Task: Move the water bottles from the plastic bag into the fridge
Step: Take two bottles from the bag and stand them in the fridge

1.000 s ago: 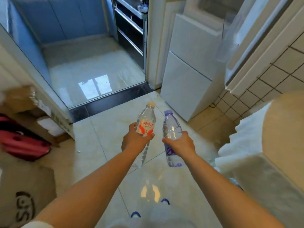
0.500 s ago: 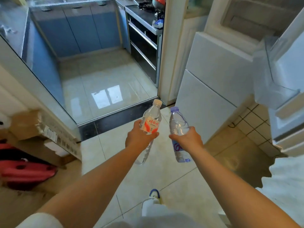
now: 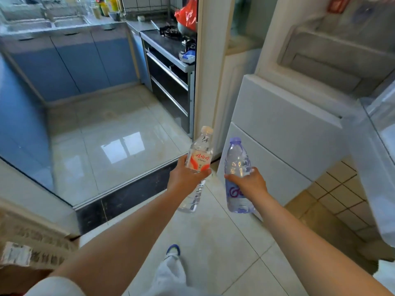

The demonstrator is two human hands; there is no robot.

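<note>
My left hand [image 3: 183, 178] grips a clear water bottle with a red-and-white label [image 3: 198, 161] around its middle, cap tilted up and to the right. A purple-tinted water bottle [image 3: 236, 163] stands upright in my right hand [image 3: 250, 182], which holds it at mid-height. Both bottles hang above the tiled floor, close side by side. The white fridge [image 3: 284, 133] stands just beyond them to the right, its lower doors closed and its upper compartment [image 3: 333, 60] open. The open upper door [image 3: 376, 159] juts out at the far right. The plastic bag is out of view.
A kitchen with blue cabinets [image 3: 70, 65] and a dark stove unit [image 3: 168, 82] lies ahead past a black threshold [image 3: 128, 195]. A cardboard box [image 3: 36, 246] sits at the lower left. My leg and shoe [image 3: 173, 251] show below on the floor.
The view has risen and moved forward toward the fridge; its open upper compartment and door now show. Both hands still hold their bottles, carried along with me.
</note>
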